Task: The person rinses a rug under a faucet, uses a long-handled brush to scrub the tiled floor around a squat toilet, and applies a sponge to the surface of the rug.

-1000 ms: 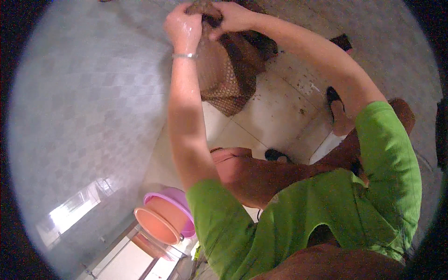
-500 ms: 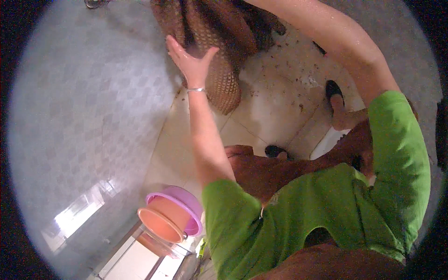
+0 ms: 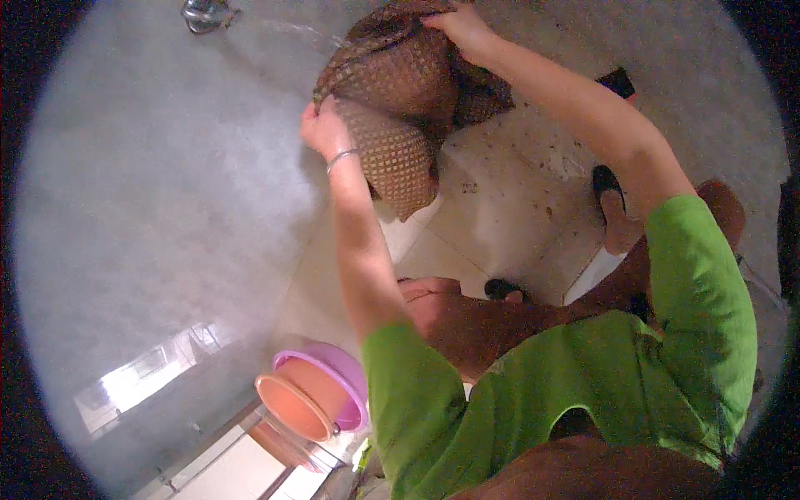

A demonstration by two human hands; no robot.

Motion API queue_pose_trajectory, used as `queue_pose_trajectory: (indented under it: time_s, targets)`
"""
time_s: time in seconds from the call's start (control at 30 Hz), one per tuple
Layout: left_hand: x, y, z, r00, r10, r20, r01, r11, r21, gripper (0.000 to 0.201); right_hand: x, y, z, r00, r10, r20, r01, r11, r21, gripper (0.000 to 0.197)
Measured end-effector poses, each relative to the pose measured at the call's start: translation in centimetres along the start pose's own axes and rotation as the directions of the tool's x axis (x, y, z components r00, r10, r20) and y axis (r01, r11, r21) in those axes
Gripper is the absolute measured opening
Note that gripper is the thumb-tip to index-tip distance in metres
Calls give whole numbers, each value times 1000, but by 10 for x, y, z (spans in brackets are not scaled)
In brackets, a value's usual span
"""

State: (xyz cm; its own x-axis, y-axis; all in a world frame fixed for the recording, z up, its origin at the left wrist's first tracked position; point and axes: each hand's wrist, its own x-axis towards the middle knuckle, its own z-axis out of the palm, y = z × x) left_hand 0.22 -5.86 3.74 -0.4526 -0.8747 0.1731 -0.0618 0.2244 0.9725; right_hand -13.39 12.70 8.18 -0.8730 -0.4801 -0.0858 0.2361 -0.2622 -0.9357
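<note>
The left hand [image 3: 325, 132] and right hand [image 3: 463, 35] each pinch an edge of a brown checked, textured cloth [image 3: 390, 154] over the pale tiled floor [image 3: 500, 221]. Likely soft, wet, heavy and slippery, it wants gathered edges gripped firmly.

1. On my feed this looks like a washroom; whether a home's, I can't tell.
2. A metal tap [image 3: 206, 15] at the grey wall [image 3: 167, 183] throws a stream of water [image 3: 304, 32].
3. I make out a pale tiled floor [image 3: 487, 225] with dark specks.
4. An orange basin [image 3: 296, 406] sits against a purple basin [image 3: 350, 367].
</note>
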Motion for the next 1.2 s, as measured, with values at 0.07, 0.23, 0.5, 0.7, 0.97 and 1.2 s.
queue_pose_trajectory:
  time_s: [0.07,0.23,0.5,0.7,0.97,1.2]
  targets:
    - [0,36,-5,998,9,59,6,967,-254,13,4,-8,-5,998,-31,62,29,999,22,33]
    - [11,91,-20,984,175,36,-135,860,-493,21,-7,-52,-2,981,-67,180,90,988,-124,51]
    - [30,26,-32,821,-159,548,109,986,123,50,57,2,-15,986,-142,82,153,616,-773,83]
    - [24,17,-38,811,-39,583,-137,958,254,41,23,18,-5,980,-82,181,198,385,-901,70]
    - [11,52,-21,872,-101,479,43,991,130,33,-19,174,-28,946,-320,55,120,187,-975,61]
    - [11,39,-37,935,32,353,-93,983,158,34,17,42,-37,879,-309,362,474,490,-732,24]
